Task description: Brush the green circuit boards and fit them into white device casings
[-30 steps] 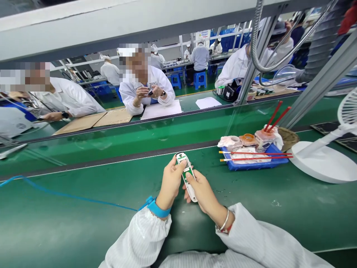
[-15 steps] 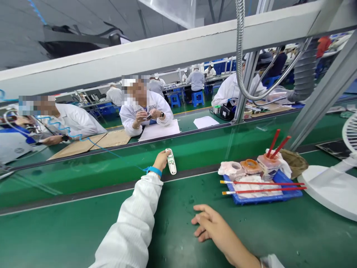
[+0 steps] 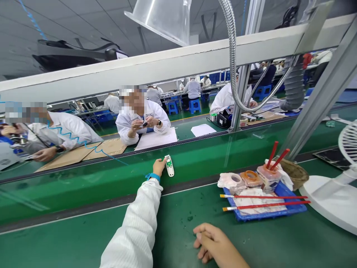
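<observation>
My left hand [image 3: 158, 167] reaches out over the green belt [image 3: 200, 163] at the middle, a blue band round its wrist. Its fingers grip the upper left edge of a narrow white plastic housing [image 3: 170, 170], whose open face shows a small green circuit board. Whether the housing rests on the belt, I cannot tell. Low in the view, my right hand [image 3: 212, 243] is over the green tabletop, fingers loosely bent and apart, holding nothing. To its upper right, two red-handled brushes [image 3: 264, 205] lie across a blue tray [image 3: 242, 215].
The tray holds white cloth, an orange-rimmed jar [image 3: 251, 178] and a container with red sticks [image 3: 269, 173]. A white fan [image 3: 325, 197] stands at right. Metal posts and a flexible hose [image 3: 232, 56] hang ahead. Co-workers in white sit across the belt; one [image 3: 145, 119] handles a small dark part.
My left hand has carried the housing slightly farther out over the belt. My right hand has drawn a little lower in view, its fingers more bent. The camera has tilted up.
</observation>
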A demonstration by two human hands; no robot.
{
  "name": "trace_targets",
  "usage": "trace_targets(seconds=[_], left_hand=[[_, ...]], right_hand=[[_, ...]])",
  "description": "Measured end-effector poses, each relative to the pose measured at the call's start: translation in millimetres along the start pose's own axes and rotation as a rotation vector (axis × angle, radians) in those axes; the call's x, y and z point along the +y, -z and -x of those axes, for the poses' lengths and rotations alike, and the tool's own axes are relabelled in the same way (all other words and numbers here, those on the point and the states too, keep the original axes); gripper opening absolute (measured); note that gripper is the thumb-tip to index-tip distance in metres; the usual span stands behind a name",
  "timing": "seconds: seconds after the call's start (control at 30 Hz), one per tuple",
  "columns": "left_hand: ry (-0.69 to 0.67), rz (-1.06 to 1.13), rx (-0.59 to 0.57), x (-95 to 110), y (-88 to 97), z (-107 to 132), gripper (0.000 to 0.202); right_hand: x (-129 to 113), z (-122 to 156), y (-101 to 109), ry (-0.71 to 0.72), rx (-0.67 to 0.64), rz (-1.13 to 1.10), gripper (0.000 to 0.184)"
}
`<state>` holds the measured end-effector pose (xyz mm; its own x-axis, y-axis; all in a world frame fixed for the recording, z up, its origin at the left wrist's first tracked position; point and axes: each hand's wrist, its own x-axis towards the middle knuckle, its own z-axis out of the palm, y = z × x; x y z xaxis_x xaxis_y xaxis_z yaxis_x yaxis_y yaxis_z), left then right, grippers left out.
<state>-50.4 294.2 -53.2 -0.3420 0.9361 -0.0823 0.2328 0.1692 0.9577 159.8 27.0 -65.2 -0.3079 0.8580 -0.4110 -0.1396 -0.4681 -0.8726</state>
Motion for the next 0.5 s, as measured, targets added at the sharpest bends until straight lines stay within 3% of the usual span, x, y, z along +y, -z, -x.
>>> trace_targets(seconds=[0.1, 0.2, 0.37, 0.5], left_hand=[[-0.046, -0.085, 0.081, -5.6, 18.1, 25.4, 0.032], [-0.130, -0.127, 0.101, -21.1, 28.6, 76.3, 0.028], [-0.233, -0.119, -0.028, -56.8, 39.5, 177.3, 0.049], [-0.251, -0.112, -0.166, -70.6, 51.0, 225.2, 0.047]], right_hand=[[2.6, 0.0, -1.9, 0.045, -0.004, 0.060, 0.038], [5.9, -0.1, -4.3, 0.101, 0.014, 0.117, 0.033], [15.5, -0.6, -12.1, 0.153, 0.071, 0.137, 0.024], [25.8, -2.2, -18.0, 0.175, 0.072, 0.176, 0.018]])
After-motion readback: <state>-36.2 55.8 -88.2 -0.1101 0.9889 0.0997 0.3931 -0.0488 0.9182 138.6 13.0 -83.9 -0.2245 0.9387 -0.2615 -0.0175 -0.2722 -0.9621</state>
